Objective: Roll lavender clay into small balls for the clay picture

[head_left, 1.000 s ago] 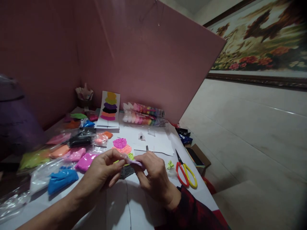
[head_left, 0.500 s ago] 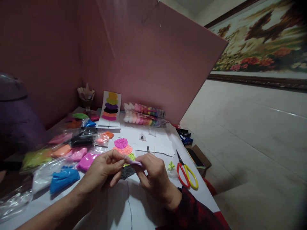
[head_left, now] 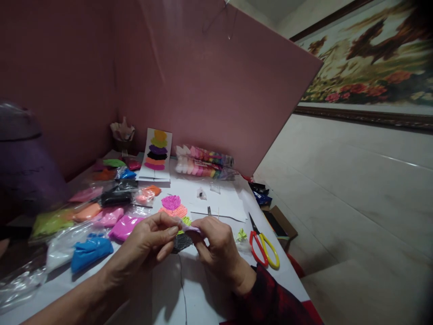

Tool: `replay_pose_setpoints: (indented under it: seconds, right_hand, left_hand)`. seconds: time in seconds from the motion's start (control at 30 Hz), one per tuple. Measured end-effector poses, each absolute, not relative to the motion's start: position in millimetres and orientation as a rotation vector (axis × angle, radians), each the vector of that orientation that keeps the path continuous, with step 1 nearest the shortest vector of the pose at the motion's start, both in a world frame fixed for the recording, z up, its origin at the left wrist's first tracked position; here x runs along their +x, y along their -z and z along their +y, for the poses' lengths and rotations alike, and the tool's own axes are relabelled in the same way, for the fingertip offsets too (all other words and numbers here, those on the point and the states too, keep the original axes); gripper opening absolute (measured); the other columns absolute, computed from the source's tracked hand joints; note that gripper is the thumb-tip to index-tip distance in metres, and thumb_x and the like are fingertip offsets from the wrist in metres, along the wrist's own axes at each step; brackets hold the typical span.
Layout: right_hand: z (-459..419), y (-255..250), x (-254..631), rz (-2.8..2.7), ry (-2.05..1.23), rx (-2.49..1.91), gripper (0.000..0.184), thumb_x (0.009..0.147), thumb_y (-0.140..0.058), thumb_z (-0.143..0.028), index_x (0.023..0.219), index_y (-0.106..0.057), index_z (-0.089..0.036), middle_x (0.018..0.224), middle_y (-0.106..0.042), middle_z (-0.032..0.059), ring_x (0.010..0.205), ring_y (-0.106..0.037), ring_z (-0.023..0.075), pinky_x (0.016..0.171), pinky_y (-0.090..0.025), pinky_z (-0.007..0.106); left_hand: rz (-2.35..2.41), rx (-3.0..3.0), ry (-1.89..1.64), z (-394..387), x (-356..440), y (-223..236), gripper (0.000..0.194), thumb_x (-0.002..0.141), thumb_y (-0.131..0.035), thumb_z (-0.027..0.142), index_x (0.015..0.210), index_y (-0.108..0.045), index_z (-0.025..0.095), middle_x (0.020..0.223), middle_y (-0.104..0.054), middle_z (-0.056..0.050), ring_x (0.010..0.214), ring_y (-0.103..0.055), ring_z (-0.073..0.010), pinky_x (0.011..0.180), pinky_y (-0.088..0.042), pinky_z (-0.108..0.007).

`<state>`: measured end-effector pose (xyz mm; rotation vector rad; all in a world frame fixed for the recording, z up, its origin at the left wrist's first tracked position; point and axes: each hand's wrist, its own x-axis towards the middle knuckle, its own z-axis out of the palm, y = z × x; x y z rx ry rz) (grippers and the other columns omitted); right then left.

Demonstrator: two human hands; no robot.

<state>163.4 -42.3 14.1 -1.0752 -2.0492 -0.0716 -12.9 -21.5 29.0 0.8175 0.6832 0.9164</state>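
— Pink panels (head_left: pixel 203 90) back the white surface (head_left: pixel 284 276); where's the lilac piece (head_left: pixel 193 229)?
— Over the surface, in from both side edges.
— Each grip?
— Narrow: left hand (head_left: pixel 154 234) and right hand (head_left: pixel 216 243), 2 pinches on it.
— Around?
— Ridged colored shapes (head_left: pixel 174 211) just beyond, bright packets (head_left: pixel 125 228) leftward, scissors (head_left: pixel 260 235) near the right edge.

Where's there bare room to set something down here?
Bare white paper lies between the small clear packet and scissors; another bare patch is between the left forearm and thin black line. Colored bags crowd the left.
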Motion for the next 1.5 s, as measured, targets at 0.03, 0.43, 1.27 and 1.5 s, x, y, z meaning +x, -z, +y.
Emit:
replay_pose_setpoints:
  seconds: [0.03, 0.43, 1.27, 1.5]
  right_hand:
    - [-42.2, -14.0, 163.4, -2.051, 0.072, -1.073, 0.008, 0.087, -0.053, -0.016, 0.085, -0.061, -0.015, 0.073, -0.064, 0.0045, 0.067, -0.058, 0.016, 0.062, -0.042, 0.027]
    - [-42.2, -14.0, 163.9, -2.077, 0.118, -1.044, 0.007, 0.085, -0.053, -0.012, 0.087, -0.059, -0.015, 0.073, -0.063, 0.0048, 0.067, -0.055, 0.0169, 0.062, -0.04, 0.027]
    - [-45.3, -23.8, 172.7, -2.088, 0.866, -1.033, 0.021, 0.089, -0.049, -0.009, 0.102, -0.064, -0.015, 0.092, -0.065, 0.0083, 0.086, -0.054, 0.0196, 0.071, -0.046, 0.031]
    - [-47.1, -25.2, 172.2, -2.102, 0.857, -1.044, 0.025, 0.089, -0.046, -0.008, 0.105, -0.063, -0.016, 0.094, -0.065, 0.0088, 0.088, -0.054, 0.02, 0.072, -0.047, 0.031]
  left_hand:
    - [0.679, 0.821, -0.914, -21.5, -13.1, -28.0, 0.021, 0.066, -0.079, 0.025, 0.071, -0.06, 0.016, 0.039, -0.044, 0.009, 0.033, -0.032, -0.0005, 0.04, -0.011, -0.018]
    - [0.689, 0.93, -0.955, -21.6, -11.8, -22.6, 0.024, 0.068, -0.077, 0.031, 0.068, -0.058, 0.016, 0.041, -0.048, 0.009, 0.026, -0.027, 0.0009, 0.032, -0.009, -0.014]
    - [0.771, 0.872, -0.793, -18.8, -12.3, -22.9, 0.03, 0.07, -0.075, 0.036, 0.067, -0.052, 0.016, 0.034, -0.041, 0.009, 0.031, -0.027, -0.0014, 0.039, -0.007, -0.02]
    - [0.726, 0.902, -0.827, -21.3, -12.1, -23.3, 0.03, 0.072, -0.073, 0.036, 0.067, -0.05, 0.017, 0.031, -0.038, 0.01, 0.028, -0.023, -0.0008, 0.039, -0.005, -0.02]
